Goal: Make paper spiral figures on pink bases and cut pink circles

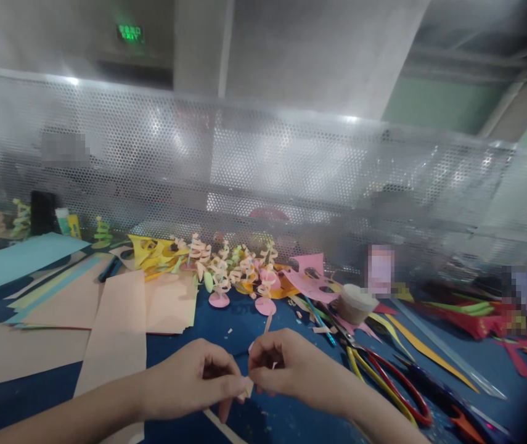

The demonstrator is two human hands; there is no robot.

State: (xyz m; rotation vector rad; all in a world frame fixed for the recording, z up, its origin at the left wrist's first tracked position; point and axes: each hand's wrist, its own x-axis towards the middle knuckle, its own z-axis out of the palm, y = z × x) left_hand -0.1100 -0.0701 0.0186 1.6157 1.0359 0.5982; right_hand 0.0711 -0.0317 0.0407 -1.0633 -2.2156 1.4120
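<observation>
My left hand (203, 379) is closed in a pinch over the blue table (171, 357), with a small pale paper piece (248, 387) at its fingertips. Close beside it, my right hand (281, 364) is also pinched, and a thin pale strip (268, 322) sticks up above its fingers. A bit of pink shows behind the right fingertips. Another pale strip (221, 427) lies below the left hand. Beyond the hands stand curled paper spirals on pink round bases (219, 300).
Paper sheets (119, 333) cover the left side. To the right lie scissors with red and yellow handles (397, 385), a white cup (356, 303), a clear ruler (448, 348) and paper scraps. A perforated metal screen (267, 160) stands behind.
</observation>
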